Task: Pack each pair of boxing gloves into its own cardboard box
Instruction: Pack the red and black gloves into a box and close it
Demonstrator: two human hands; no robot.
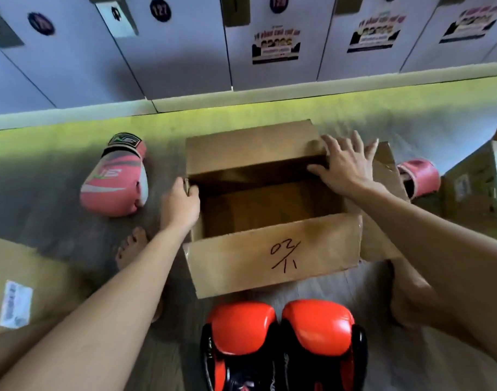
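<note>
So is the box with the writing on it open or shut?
Open. The cardboard box has its flaps folded out, the left hand and right hand on its edges, and its bare inside shows.

Back wall: a row of pale grey-blue lockers [72, 57] runs right across the top, every door shut.
Door numbers: round dark badges up high, and one [160, 9] reads 127; the rest are too blurred to read.
Latches: metal plates [236, 9] hang at the door tops.
Posters: the same printed sticker [275, 48] shows on three doors to the right, its text unreadable.
Plinth: a pale strip [270, 93] sits under the lockers.
Floor: grey-brown wood grain [44, 215].
Light: a yellow-green glow [58, 136] washes the floor just below the plinth, dimmer nearer the camera.
</note>
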